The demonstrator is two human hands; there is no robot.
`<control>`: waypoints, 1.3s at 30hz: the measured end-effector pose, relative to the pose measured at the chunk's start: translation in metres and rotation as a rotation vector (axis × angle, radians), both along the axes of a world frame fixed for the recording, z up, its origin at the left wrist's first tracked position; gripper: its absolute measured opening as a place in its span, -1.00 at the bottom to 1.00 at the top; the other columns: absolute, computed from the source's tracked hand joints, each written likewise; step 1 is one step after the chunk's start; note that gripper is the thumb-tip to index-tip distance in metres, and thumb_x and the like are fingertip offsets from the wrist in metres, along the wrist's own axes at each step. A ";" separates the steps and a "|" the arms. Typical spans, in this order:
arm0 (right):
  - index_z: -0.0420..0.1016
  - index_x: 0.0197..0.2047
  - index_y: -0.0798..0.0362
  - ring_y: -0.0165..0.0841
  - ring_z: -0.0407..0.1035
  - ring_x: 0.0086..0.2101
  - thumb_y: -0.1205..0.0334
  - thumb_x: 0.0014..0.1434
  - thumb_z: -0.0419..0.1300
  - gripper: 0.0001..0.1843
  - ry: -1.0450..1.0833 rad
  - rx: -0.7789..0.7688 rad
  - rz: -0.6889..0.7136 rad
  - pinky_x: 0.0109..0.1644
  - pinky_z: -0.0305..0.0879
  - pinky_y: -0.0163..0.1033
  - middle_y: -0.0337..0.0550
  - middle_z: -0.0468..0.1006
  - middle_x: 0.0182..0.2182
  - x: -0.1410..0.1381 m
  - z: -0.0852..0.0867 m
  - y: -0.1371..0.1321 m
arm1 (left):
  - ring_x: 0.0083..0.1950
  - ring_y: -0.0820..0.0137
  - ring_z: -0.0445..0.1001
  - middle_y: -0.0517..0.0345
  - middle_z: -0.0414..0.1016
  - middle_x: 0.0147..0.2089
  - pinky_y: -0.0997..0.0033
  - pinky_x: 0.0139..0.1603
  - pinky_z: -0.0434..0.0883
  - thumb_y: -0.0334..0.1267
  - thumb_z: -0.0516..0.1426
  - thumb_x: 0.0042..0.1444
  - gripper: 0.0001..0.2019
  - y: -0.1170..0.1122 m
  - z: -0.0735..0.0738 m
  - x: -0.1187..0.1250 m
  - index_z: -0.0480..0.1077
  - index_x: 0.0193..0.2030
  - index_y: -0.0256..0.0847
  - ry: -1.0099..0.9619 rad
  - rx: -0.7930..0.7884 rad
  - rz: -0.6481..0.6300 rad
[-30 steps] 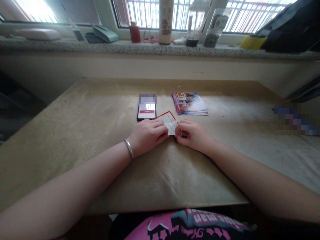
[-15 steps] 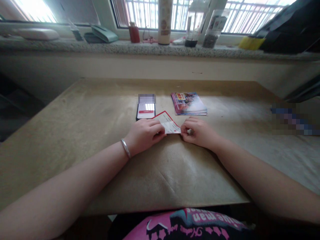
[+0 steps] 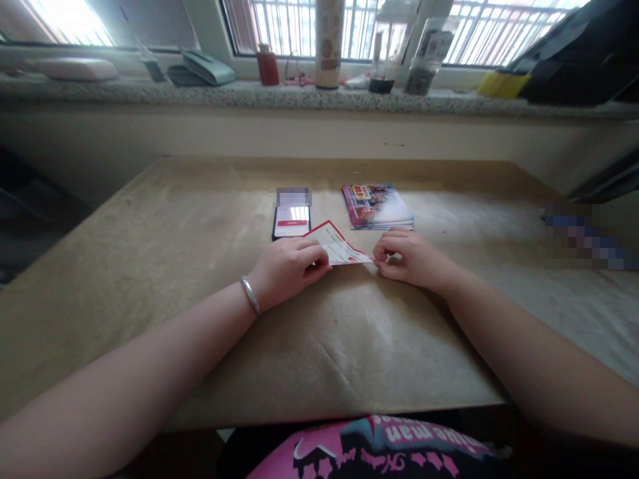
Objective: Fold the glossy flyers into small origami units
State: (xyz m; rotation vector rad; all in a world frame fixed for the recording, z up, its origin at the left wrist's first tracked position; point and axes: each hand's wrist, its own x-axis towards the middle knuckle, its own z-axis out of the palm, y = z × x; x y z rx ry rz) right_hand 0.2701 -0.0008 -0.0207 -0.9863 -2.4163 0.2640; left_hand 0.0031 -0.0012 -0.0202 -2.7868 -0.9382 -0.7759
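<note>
A folded white sheet of paper (image 3: 343, 251) with a red edge lies between my hands on the table. My left hand (image 3: 298, 261), with a silver bangle at the wrist, is closed on the paper's left part and hides it there. With thumb and forefinger, my right hand (image 3: 402, 256) pinches the paper's pointed right corner. A phone (image 3: 292, 223) with a lit screen lies just beyond my left hand. Behind my right hand sits a stack of colourful printed leaflets (image 3: 380, 207).
The table (image 3: 200, 266) has a tan, slightly creased cover. A blurred blue item (image 3: 584, 239) is at the far right. On the granite windowsill (image 3: 279, 98) stand a red bottle (image 3: 268, 66), a tall beige bottle (image 3: 329, 50), a green pouch (image 3: 207, 68) and a dark bag (image 3: 579, 60).
My right hand has moved a little to the right, drawing the paper's corner outward, so more of the paper shows. My left hand has stayed in place.
</note>
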 end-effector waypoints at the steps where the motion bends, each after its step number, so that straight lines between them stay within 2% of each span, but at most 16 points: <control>1: 0.37 -0.49 0.04 -0.37 0.30 -0.41 0.45 -0.04 0.14 -0.88 0.001 -0.008 0.007 -0.31 0.22 -0.29 -0.20 0.44 -0.49 0.001 0.000 0.000 | -0.37 0.46 0.39 0.18 0.48 -0.38 0.49 -0.36 0.29 -0.21 0.08 0.20 -0.80 0.000 0.000 0.000 0.42 -0.41 -0.21 -0.004 -0.007 -0.003; 5: 0.37 -0.49 0.04 -0.38 0.30 -0.42 0.44 -0.05 0.15 -0.89 0.022 -0.051 0.011 -0.31 0.23 -0.28 -0.21 0.43 -0.50 0.010 -0.001 0.004 | -0.37 0.46 0.40 0.18 0.48 -0.36 0.50 -0.36 0.30 -0.24 0.09 0.19 -0.82 -0.001 -0.001 -0.001 0.41 -0.40 -0.22 -0.016 -0.048 -0.003; 10: 0.34 -0.48 0.03 -0.39 0.30 -0.44 0.36 0.04 0.14 -0.90 0.139 -0.119 -0.111 -0.36 0.24 -0.29 -0.22 0.42 -0.49 0.011 -0.001 0.004 | -0.38 0.48 0.39 0.17 0.47 -0.35 0.53 -0.37 0.29 -0.25 0.10 0.17 -0.85 0.000 -0.002 0.000 0.40 -0.39 -0.23 -0.034 -0.089 0.009; 13: 0.42 -0.36 0.03 -0.34 0.34 -0.34 0.28 0.09 0.19 -0.98 0.142 -0.078 -0.083 -0.26 0.27 -0.24 -0.16 0.48 -0.40 -0.003 0.000 -0.003 | -0.36 0.48 0.39 0.17 0.47 -0.34 0.54 -0.38 0.28 -0.26 0.09 0.18 -0.85 0.000 -0.003 0.003 0.40 -0.39 -0.22 -0.031 -0.089 -0.005; 15: 0.43 -0.33 0.03 -0.30 0.35 -0.28 0.25 0.08 0.24 -0.92 0.121 -0.054 -0.044 -0.19 0.28 -0.21 -0.14 0.50 -0.35 -0.014 0.000 -0.007 | -0.36 0.48 0.38 0.18 0.46 -0.34 0.53 -0.37 0.28 -0.26 0.08 0.19 -0.84 0.000 -0.003 0.004 0.39 -0.39 -0.21 -0.027 -0.080 -0.025; 20: 0.45 -0.41 0.04 -0.30 0.33 -0.30 0.32 0.09 0.20 -0.96 -0.021 0.017 0.004 -0.22 0.25 -0.22 -0.13 0.49 -0.40 -0.029 -0.001 -0.011 | -0.36 0.47 0.37 0.20 0.44 -0.35 0.52 -0.38 0.27 -0.24 0.08 0.20 -0.84 0.001 -0.002 0.004 0.38 -0.37 -0.20 0.008 -0.084 -0.059; 25: 0.44 -0.44 0.04 -0.32 0.31 -0.34 0.38 0.04 0.19 -0.93 -0.075 0.003 0.051 -0.25 0.23 -0.25 -0.16 0.49 -0.45 -0.023 -0.001 -0.008 | -0.35 0.46 0.36 0.19 0.43 -0.36 0.51 -0.37 0.26 -0.20 0.08 0.21 -0.82 0.002 -0.001 0.002 0.36 -0.38 -0.21 0.026 -0.066 -0.097; 31: 0.44 -0.43 0.04 -0.33 0.31 -0.34 0.39 0.01 0.21 -0.93 -0.084 -0.020 0.097 -0.26 0.21 -0.27 -0.18 0.48 -0.46 -0.014 -0.001 -0.006 | -0.34 0.44 0.37 0.16 0.45 -0.36 0.45 -0.30 0.28 -0.19 0.05 0.25 -0.78 0.006 0.004 -0.006 0.35 -0.39 -0.21 0.096 0.003 -0.199; 39: 0.42 -0.46 0.06 -0.37 0.29 -0.39 0.41 0.00 0.20 -0.93 -0.058 -0.035 0.124 -0.29 0.19 -0.30 -0.20 0.45 -0.49 -0.004 -0.001 -0.003 | -0.33 0.44 0.38 0.17 0.46 -0.37 0.44 -0.27 0.31 -0.19 0.08 0.23 -0.80 0.010 0.003 -0.014 0.37 -0.38 -0.22 0.059 -0.003 -0.220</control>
